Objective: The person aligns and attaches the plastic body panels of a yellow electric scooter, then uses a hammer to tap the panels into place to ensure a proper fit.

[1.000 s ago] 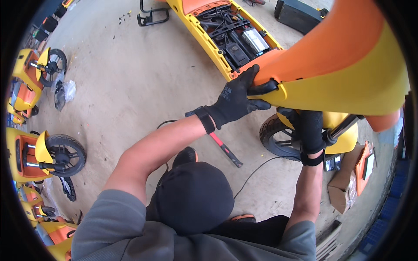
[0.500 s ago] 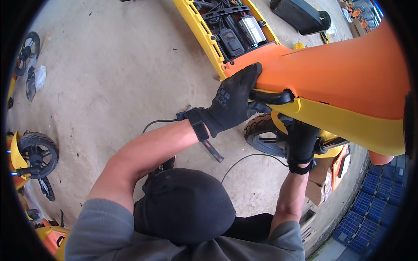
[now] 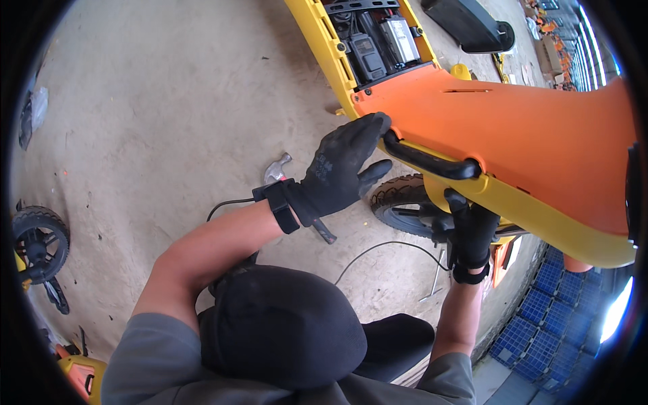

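Note:
A scooter-like vehicle with an orange panel (image 3: 439, 101) over a yellow lower panel (image 3: 540, 209) stands in front of me. A curved black grab handle (image 3: 432, 162) runs along its near side. My left hand (image 3: 344, 162), in a black glove, is beside the left end of that handle, fingers stretched out and thumb apart, holding nothing. My right hand (image 3: 472, 233), also gloved, is under the yellow panel's lower edge. Its thumb points up against the panel; the other fingers are hidden. Behind it shows the front wheel (image 3: 398, 206) with its black tyre.
A claw hammer (image 3: 277, 167) lies on the concrete floor under my left wrist. A metal T-shaped rod (image 3: 432, 287) lies near my right forearm. Electronics (image 3: 368, 54) fill the open yellow frame. Blue crates (image 3: 540, 304) stand at right, another wheel (image 3: 40, 243) at left.
My left hand has come away from the grab handle slightly to the left, leaving more of the handle in sight. My right hand stays under the panel. The view has shifted a little.

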